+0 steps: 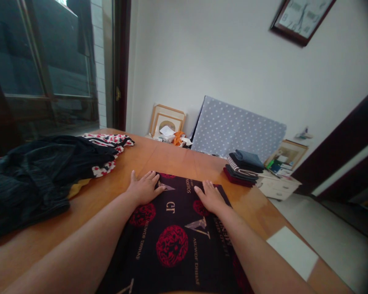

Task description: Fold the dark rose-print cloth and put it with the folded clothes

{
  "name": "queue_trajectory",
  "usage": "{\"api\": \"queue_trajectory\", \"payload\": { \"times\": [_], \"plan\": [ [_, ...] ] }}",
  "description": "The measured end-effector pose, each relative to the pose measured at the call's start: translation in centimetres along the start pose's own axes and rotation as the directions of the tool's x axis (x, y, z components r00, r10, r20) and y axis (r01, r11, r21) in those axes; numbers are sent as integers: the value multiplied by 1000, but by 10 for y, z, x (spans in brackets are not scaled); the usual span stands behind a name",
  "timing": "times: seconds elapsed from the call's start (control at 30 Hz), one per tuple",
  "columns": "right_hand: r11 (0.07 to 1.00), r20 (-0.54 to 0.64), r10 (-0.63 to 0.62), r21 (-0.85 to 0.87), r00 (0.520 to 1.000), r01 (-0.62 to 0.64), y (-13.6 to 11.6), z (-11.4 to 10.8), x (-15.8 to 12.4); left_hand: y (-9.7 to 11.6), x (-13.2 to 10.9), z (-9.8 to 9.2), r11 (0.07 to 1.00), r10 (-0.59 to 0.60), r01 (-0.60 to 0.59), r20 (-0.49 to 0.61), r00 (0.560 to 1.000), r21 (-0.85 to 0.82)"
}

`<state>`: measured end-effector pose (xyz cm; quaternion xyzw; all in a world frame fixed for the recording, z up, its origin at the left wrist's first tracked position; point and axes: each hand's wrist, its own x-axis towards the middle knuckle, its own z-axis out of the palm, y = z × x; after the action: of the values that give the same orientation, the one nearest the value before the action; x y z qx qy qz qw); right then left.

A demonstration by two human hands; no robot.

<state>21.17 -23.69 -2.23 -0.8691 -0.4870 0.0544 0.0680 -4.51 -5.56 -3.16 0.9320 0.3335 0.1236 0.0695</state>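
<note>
A black garment (pixel 180 216) with red round emblems and tan lettering lies folded lengthwise and flat on the wooden table (pixel 202 163), right in front of me. My left hand (pixel 144 188) rests on its far left edge, fingers spread. On the far right part of the cloth lies my right hand (pixel 212 197), palm down with its fingers stretched out. Neither hand grips the fabric. The garment's near end runs out of the bottom of the view.
A loose heap of dark clothes (pixel 49 167) covers the table's left side. Folded clothes (pixel 243 167) are stacked at the far right edge. A pale sheet (pixel 292 249) lies at the right. Beyond stand a polka-dot cloth cover (pixel 239 126), picture frames (pixel 167 118) and a white drawer cabinet (pixel 277 185).
</note>
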Motion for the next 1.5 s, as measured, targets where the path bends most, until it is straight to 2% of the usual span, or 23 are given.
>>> {"api": "queue_trajectory", "payload": {
  "times": [0.07,0.13,0.33,0.5,0.7,1.0,1.23,1.33,1.43,1.5],
  "plan": [
    [996,-43,83,-29,996,-84,13,0,2,0,0,1,1000,-2,2,2,1000,2],
    [990,-32,125,-54,992,-127,23,1,3,0,1,1,1000,-5,5,5,1000,8],
    [989,6,124,-81,992,-123,30,6,4,-1,1,1,1000,-15,15,1,1000,24],
    [987,-6,122,-100,993,-122,30,6,5,-2,0,0,999,-21,21,1,1000,27],
    [988,-33,113,-104,993,-116,33,8,7,-11,-2,-2,992,-116,116,-10,993,42],
    [993,-98,23,-110,995,-33,47,-18,23,-21,-3,-18,981,-192,194,-126,973,4],
    [996,-65,-27,-85,998,21,67,-30,34,-34,2,-9,976,-217,217,-138,966,-14],
    [996,-32,-43,-73,999,41,74,-33,40,-37,7,-11,972,-228,232,-110,968,28],
    [996,5,-60,-65,998,60,76,-36,48,-36,16,-22,969,-233,233,-9,972,77],
    [996,29,-64,-63,997,66,75,-38,53,-32,24,-31,977,-188,181,53,981,113]
  ]
}}
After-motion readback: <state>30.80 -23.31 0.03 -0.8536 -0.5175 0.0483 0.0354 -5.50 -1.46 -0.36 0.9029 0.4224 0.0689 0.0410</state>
